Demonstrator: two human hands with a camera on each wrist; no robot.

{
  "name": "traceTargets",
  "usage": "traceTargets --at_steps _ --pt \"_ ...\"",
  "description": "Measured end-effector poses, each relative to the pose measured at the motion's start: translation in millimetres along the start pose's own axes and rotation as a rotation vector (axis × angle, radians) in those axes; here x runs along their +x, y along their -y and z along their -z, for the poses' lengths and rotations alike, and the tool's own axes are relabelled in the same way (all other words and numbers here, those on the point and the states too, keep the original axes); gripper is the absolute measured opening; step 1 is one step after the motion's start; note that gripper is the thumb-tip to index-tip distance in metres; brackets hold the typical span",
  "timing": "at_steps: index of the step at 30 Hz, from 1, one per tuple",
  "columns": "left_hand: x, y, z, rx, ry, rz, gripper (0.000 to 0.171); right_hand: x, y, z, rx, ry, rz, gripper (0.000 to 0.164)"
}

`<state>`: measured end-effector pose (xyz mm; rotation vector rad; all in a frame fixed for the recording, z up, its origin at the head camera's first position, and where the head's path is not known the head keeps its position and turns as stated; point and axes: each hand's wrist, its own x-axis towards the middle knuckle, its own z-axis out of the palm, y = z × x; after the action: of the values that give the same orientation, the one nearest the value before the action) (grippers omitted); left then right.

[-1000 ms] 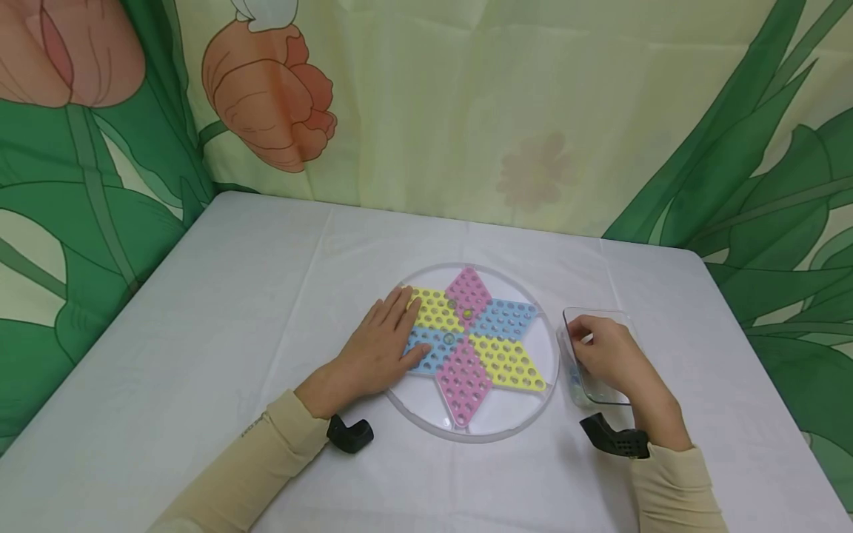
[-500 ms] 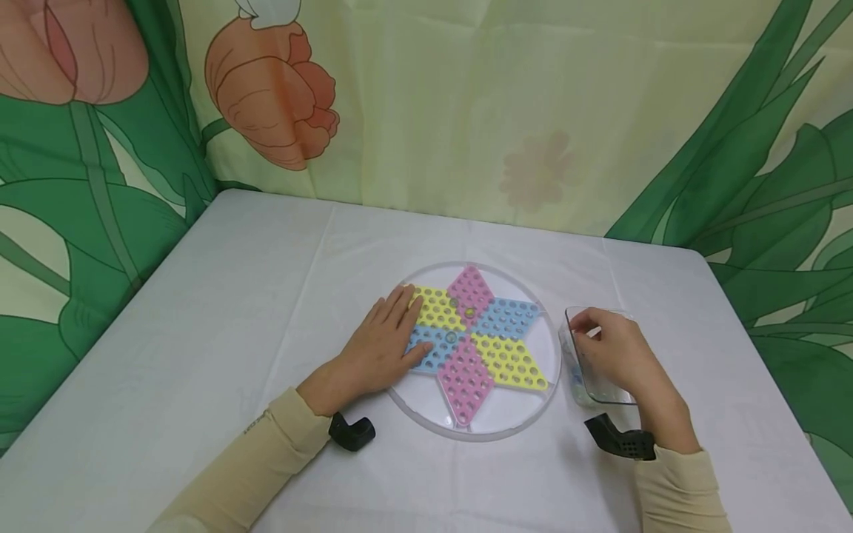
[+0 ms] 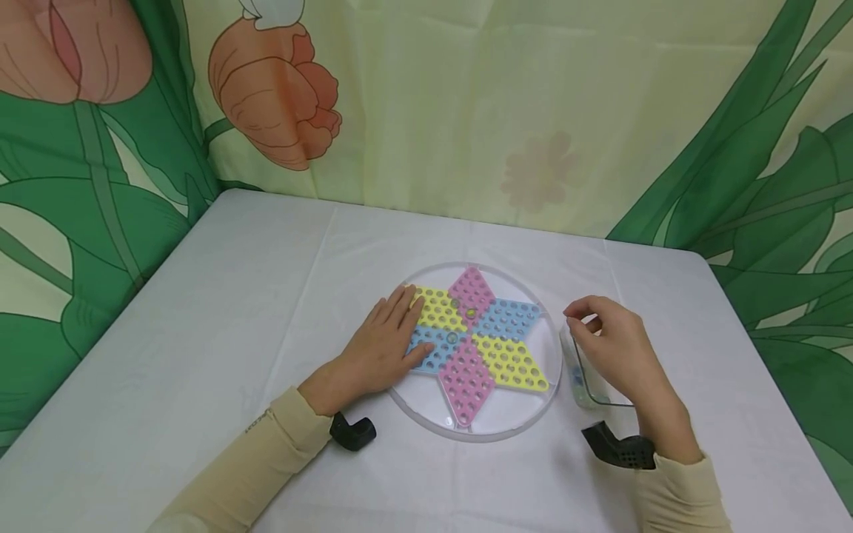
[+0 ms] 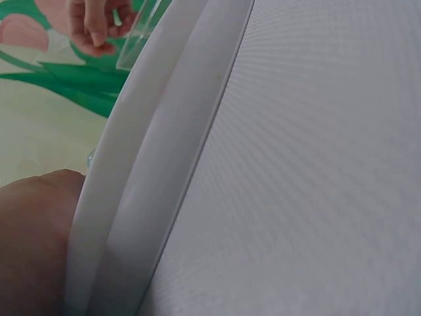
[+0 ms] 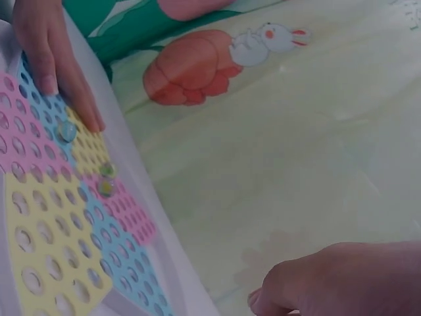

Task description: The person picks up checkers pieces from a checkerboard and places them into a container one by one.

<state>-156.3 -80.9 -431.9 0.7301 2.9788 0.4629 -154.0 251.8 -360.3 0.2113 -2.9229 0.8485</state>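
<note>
A Chinese checkers board, round and clear-rimmed with a pink, yellow and blue star of holes, lies on the table. Several glass marbles sit in its holes, one a pale marble near the middle. My left hand rests flat on the board's left side, fingers straight. Above a clear plastic box, my right hand is raised with thumb and index fingertips drawn together. Whatever lies between those fingertips is hidden. Blurry marbles show through the box's left side; the hand covers much of the box.
A white cloth covers the table. Behind it hangs a printed curtain with flowers and leaves. Black wrist mounts sit on both wrists. The box stands just right of the board's rim.
My right hand has risen out of the clear box, and its fingertips are now above the rim at the upper left. The left hand stays on the board.
</note>
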Motion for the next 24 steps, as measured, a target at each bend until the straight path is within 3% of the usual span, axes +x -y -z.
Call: traceTargets --at_steps 11,24 --pt "0.6 0.1 -0.1 0.025 0.003 0.001 0.078 0 9 -10 0.030 0.051 0.053 0.017" --pt "1.3 1.7 -1.5 0.024 0.008 -0.003 0.077 3 13 -24 -0.020 0.090 0.117 0.015"
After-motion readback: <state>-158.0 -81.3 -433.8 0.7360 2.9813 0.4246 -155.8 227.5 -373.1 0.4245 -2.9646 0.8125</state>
